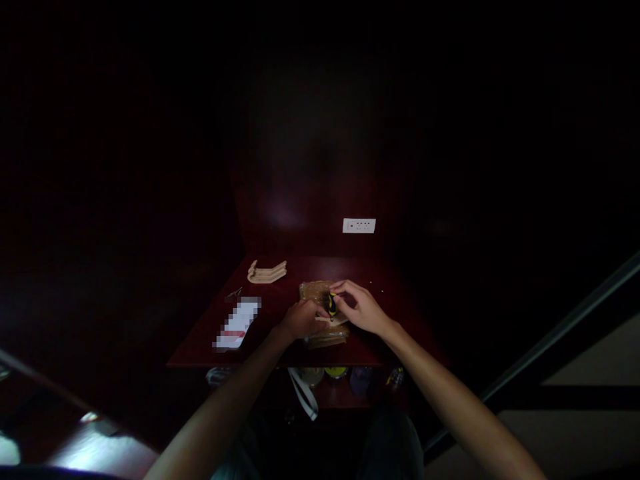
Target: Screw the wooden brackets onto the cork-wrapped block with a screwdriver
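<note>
My right hand (367,312) is closed around the handle of a small yellow-and-black screwdriver (332,307), which stands nearly upright, tip down. Below the tip lies a light wooden piece (339,321). My left hand (301,319) is closed on the left end of that piece, its fingers partly hidden. Beneath both hands rests a brown block wrapped in clear film or tape (315,291) on the dark red table (277,350). Whether the tip sits on a screw is too small to tell.
Several bent light wooden pieces (267,275) stand together at the back left. A blurred white item (239,325) and small dark objects (233,293) lie left. A power socket (359,226) is on the back wall. Below the tabletop, a shelf holds a white strap (303,393) and containers.
</note>
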`<state>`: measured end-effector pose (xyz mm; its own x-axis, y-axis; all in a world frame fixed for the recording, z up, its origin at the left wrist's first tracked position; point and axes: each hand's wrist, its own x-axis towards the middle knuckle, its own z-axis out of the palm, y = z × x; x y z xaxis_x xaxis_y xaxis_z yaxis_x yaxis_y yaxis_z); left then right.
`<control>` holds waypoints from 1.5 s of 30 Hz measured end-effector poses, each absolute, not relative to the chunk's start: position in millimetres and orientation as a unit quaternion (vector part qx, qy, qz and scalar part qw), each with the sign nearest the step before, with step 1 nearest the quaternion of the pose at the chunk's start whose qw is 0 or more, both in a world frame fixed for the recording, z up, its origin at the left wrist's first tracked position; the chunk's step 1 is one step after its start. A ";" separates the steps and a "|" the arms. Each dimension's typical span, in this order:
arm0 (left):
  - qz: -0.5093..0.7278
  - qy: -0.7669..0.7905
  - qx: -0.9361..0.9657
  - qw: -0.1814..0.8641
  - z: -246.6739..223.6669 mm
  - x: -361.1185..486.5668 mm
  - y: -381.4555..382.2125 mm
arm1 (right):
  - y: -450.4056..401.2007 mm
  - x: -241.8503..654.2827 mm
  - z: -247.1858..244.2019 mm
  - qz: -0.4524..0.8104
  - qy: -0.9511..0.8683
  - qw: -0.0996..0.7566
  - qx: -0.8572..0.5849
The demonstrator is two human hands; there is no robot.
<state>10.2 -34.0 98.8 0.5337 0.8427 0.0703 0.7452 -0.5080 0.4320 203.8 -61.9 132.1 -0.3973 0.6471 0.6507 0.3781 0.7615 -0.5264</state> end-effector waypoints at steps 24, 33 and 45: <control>0.153 0.474 0.849 0.175 96.5 10.0 -36.3 | -60.7 210.5 132.4 0.118 -0.818 0.443 -0.346; 0.247 0.412 0.833 0.274 88.2 -2.3 -31.2 | -64.2 213.9 141.1 0.176 -0.833 0.407 -0.330; 0.360 0.391 0.789 0.308 43.6 -17.7 -30.4 | -60.0 208.6 189.2 0.129 -0.931 0.168 -0.298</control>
